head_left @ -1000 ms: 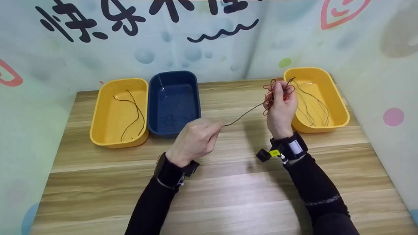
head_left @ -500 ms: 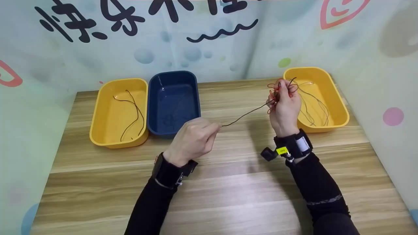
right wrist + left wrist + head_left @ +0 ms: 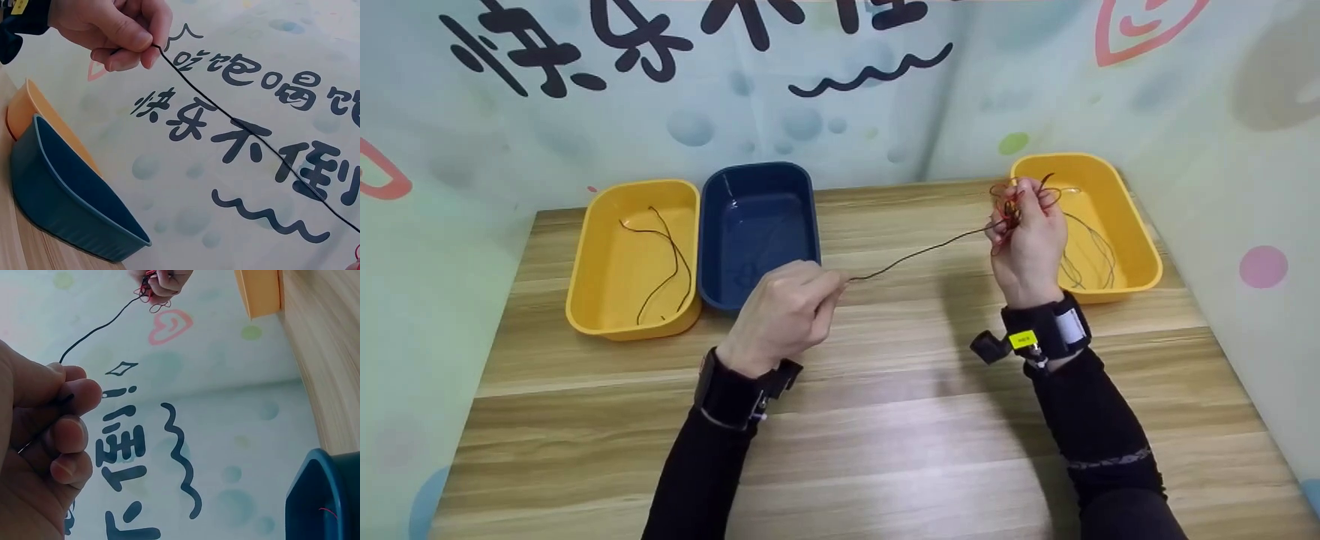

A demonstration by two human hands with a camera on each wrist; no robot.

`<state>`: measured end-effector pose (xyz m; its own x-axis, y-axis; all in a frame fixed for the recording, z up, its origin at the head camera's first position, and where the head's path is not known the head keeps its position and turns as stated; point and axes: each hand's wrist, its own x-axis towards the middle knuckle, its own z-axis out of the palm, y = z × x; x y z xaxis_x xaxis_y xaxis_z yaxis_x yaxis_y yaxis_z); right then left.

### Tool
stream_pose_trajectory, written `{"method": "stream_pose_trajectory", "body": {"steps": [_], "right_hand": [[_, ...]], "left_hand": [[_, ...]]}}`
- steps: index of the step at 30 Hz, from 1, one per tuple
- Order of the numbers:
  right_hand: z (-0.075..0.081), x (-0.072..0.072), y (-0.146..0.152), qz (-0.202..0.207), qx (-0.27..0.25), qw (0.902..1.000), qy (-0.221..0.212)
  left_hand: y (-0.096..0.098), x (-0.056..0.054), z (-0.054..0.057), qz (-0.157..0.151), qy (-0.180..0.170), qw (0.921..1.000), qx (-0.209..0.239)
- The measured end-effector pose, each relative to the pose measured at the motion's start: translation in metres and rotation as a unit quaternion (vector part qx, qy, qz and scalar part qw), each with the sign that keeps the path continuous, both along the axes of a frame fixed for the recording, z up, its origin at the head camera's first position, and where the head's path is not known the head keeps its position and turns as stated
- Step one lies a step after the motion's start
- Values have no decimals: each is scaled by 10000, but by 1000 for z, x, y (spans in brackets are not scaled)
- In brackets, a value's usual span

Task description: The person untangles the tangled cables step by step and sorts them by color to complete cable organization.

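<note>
Between thumb and fingers, my left hand [image 3: 784, 311] pinches the end of a thin black wire [image 3: 911, 256], just in front of the blue bin. That wire runs slightly slack up to my right hand [image 3: 1031, 244], which grips a tangled bundle of red and black wires [image 3: 1006, 214] beside the right yellow bin. Red loops stick out around its fingers. In the left wrist view, the curled fingers [image 3: 73, 433] hold the black wire, and the bundle [image 3: 147, 289] shows at the top. The right wrist view shows the wire [image 3: 225, 115] stretching from the left hand [image 3: 121, 34].
Black wires [image 3: 675, 255] lie in the left yellow bin [image 3: 577, 292]. Against it stands the blue bin [image 3: 757, 169], where the left wrist view shows a thin red wire [image 3: 327, 512]. Grey wires [image 3: 1099, 240] lie in the right yellow bin [image 3: 1147, 277]. A patterned cloth hangs behind the wooden table [image 3: 885, 450].
My right hand has moved rightward with the bundle, and my left hand leftward and slightly up. More of the black wire now shows between them.
</note>
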<state>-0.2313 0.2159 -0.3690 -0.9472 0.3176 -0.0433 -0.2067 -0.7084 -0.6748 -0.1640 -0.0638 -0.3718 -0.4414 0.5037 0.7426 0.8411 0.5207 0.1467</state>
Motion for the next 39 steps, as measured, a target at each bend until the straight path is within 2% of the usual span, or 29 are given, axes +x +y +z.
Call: {"method": "stream_pose_trajectory", "body": {"steps": [12,17,24,31,39], "right_hand": [[2,2,2,-93,14,9997,-229],[2,0,8,-199,32,9996,-182],[4,-1,13,-289,6,9994,-213],[5,0,12,-252,137,9995,-140],[8,2,10,-261,358,9990,60]], "left_hand": [[-13,0,5,4,-128,9999,15],[-21,-1,9,-21,-180,9997,144],[-38,-3,13,278,-331,9983,396],[-46,-5,15,437,-369,9957,730],[-62,-5,18,961,-445,9900,937]]}}
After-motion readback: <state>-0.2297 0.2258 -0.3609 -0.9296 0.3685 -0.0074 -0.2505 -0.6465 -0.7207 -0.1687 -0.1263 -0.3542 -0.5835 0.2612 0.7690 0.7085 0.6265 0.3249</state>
